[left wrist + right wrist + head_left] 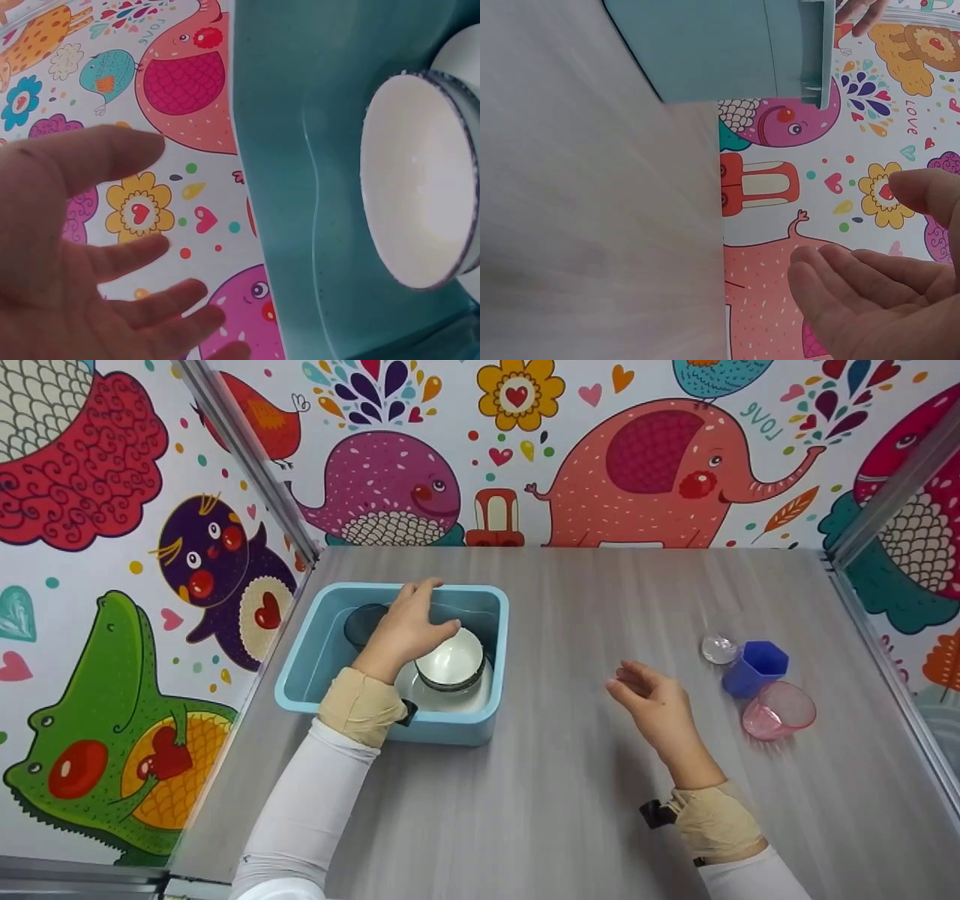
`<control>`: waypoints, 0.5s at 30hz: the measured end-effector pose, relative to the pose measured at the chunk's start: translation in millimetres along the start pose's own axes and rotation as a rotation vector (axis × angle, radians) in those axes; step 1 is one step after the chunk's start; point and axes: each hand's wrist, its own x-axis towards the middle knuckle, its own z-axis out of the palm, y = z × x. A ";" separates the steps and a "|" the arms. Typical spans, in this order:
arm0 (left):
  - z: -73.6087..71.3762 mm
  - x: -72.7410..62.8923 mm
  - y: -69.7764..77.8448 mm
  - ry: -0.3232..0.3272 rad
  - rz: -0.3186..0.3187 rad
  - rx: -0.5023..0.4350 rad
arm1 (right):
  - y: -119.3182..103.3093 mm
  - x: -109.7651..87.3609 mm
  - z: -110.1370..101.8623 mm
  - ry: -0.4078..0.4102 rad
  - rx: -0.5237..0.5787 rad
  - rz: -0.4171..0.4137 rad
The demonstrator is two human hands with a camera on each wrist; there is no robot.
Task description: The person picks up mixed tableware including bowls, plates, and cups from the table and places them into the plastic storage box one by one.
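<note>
My left hand hovers over the blue plastic basin, fingers relaxed and holding nothing. Inside the basin a white bowl with a dark rim sits stacked on another, above a white plate. A dark cup stands at the basin's back left, partly hidden by my left hand. In the left wrist view the bowl lies to the right of the spread fingers. My right hand is raised over the table, fingers slightly bent with nothing in them, left of the cups.
On the table's right side stand a clear glass, a blue hexagonal cup and a pink transparent cup, close together. Cartoon-printed walls bound the grey wooden table at the back and sides.
</note>
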 end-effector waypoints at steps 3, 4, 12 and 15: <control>1.3 -0.8 0.1 -0.003 0.005 -0.002 | 3.9 -0.4 -3.0 0.024 -0.040 -0.014; 1.7 -0.9 0.2 -0.005 0.003 -0.006 | 5.0 -0.5 -3.9 0.031 -0.051 -0.020; 5.3 -0.9 2.2 -0.022 -0.006 -0.019 | 12.7 -1.7 -12.0 0.068 -0.082 -0.030; 5.6 -1.0 3.7 -0.030 -0.003 -0.016 | 14.3 -3.6 -15.8 0.074 -0.073 -0.028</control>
